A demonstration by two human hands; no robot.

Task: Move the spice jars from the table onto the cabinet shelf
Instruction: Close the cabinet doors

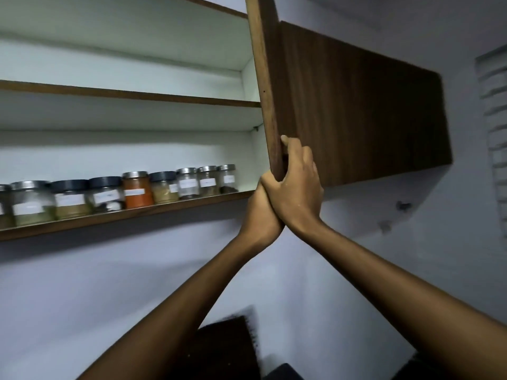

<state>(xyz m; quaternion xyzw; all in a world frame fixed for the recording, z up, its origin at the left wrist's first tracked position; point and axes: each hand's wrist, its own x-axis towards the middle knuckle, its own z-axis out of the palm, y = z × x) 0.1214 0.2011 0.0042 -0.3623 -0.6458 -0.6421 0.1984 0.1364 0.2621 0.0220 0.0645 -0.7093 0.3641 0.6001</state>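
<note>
My right hand (295, 185) and left hand (260, 212) both grip the open door's (270, 105) lower edge; jars (137, 190) line the shelf (123, 215) leftward.

Home kitchen, wall cabinet (356, 105), shelf (123, 212) of labelled spice jars (137, 190)

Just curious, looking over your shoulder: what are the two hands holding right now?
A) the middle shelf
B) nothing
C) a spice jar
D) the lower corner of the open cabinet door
D: the right hand and left hand both grip the lower corner of the door, while the jars stand untouched on the bottom shelf.
</note>
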